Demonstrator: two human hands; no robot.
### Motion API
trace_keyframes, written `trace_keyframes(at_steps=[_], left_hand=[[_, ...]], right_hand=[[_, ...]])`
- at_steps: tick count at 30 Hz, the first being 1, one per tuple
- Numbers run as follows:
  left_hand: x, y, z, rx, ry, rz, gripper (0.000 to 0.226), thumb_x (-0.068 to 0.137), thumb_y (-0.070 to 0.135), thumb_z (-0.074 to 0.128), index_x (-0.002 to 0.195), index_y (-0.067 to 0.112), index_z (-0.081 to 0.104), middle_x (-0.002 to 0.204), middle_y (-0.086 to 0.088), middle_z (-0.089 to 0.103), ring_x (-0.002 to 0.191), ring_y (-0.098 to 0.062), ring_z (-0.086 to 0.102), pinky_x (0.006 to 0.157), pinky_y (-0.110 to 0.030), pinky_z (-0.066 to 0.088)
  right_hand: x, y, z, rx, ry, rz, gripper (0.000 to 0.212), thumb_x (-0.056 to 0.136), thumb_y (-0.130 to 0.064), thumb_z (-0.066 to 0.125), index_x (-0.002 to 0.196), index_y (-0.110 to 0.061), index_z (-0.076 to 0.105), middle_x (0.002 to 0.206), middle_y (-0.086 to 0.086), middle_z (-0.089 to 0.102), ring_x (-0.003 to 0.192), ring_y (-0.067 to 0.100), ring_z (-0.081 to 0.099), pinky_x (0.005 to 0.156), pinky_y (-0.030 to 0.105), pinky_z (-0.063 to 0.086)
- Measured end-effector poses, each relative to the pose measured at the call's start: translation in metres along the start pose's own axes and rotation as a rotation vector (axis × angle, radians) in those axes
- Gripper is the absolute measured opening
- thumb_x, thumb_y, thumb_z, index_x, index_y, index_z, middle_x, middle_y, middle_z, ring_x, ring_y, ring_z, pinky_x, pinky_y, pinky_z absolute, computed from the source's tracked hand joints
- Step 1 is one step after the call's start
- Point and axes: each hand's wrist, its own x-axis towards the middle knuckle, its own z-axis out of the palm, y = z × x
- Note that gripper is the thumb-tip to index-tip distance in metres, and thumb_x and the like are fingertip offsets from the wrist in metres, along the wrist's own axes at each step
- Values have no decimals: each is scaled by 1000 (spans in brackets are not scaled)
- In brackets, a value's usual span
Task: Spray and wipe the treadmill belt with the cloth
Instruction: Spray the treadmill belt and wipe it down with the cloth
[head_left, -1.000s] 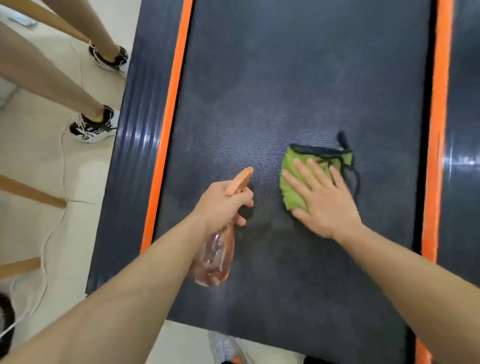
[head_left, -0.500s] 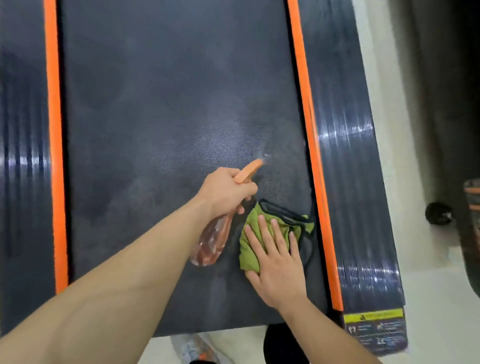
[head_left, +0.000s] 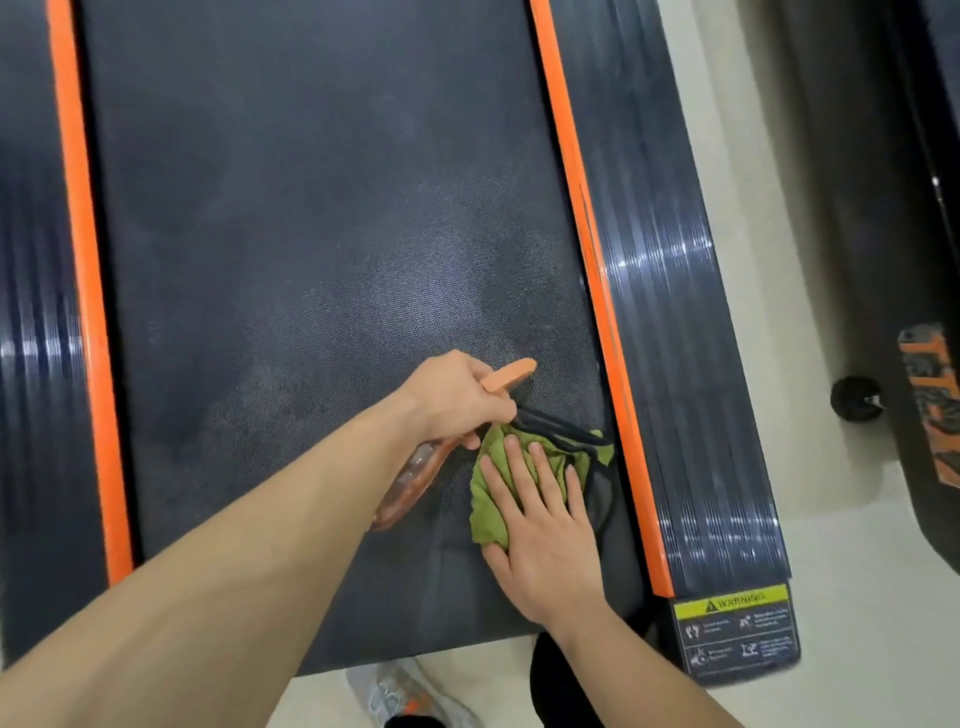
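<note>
Where wetted, shows as a pale speckled patch (head_left: 452, 291) on the dark belt (head_left: 311, 208), from mid-width to right. Below it, left hand (head_left: 457, 400): fingers curled round the neck of the bottle (head_left: 410, 483), orange nozzle (head_left: 509, 375) aimed up and right, clear body slanting down-left under the wrist. Just right of the bottle, flat on the belt: green cloth (head_left: 483, 519), crumpled, black-trimmed, pressed under the right hand (head_left: 550, 551) with fingers straight and spread, not clutching. Lies close beside the right orange strip (head_left: 597, 312), ribbed rail (head_left: 675, 338) beyond. From the cloth, patch ahead and slightly left, along the belt's long axis. Probably calls for a forward push by the right hand, the one on the cloth.
</note>
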Motion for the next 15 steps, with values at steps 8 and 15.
trace_keyframes(at_steps=[8, 15], left_hand=[[1, -7, -7, -41, 179, 5, 7, 81, 26, 77, 76, 24, 72, 77, -2, 80, 58, -18, 77, 76, -27, 61], [11, -6, -26, -107, 190, -30, 13, 80, 23, 76, 71, 18, 69, 70, -5, 74, 51, -17, 72, 76, -37, 62]], right_hand=[[-32, 5, 8, -29, -32, 6, 85, 85, -53, 49, 162, -31, 17, 171, -1, 8, 156, 26, 14, 119, 52, 15], [9, 13, -8, -15, -54, 8, 81, 92, -56, 39, 162, -34, 5, 171, -2, -4, 157, 24, -3, 123, 50, 7]])
